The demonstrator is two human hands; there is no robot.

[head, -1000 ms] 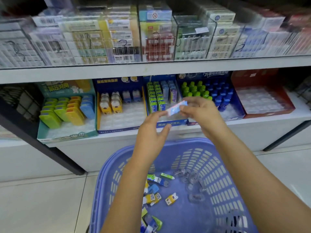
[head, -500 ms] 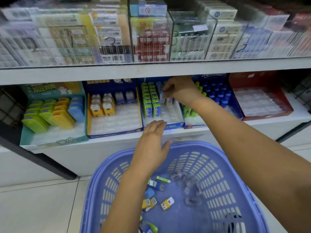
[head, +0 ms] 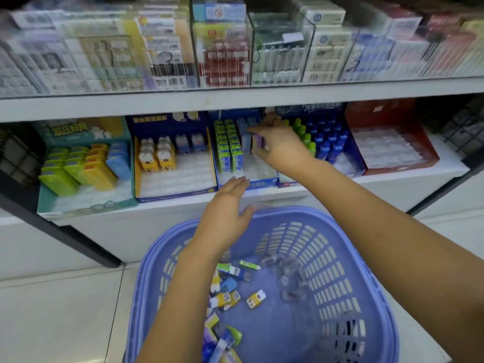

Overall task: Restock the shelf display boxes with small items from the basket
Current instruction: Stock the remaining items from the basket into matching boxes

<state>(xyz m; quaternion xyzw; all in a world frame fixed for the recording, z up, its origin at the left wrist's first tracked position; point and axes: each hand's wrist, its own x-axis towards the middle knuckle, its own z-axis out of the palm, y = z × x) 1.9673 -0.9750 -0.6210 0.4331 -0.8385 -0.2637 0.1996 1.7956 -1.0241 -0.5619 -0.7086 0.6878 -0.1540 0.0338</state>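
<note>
A lilac plastic basket stands on the floor below the shelf, with several small packaged items loose in its bottom. My right hand reaches into the middle blue display box and pinches a small blue and purple item standing among the rows beside the green packs. My left hand hovers over the basket's far rim with straight fingers, holding nothing, its fingertips near the front edge of that box.
Left of it stand a blue box of bear-shaped items and a teal box of green, yellow and blue cases. Right are small bottles and a red box of clear packs. The white shelf lip overhangs the boxes.
My right hand carried the small blue item from above the basket up into the middle display box and now holds it among the rows. My left hand rose slightly toward the shelf edge.
</note>
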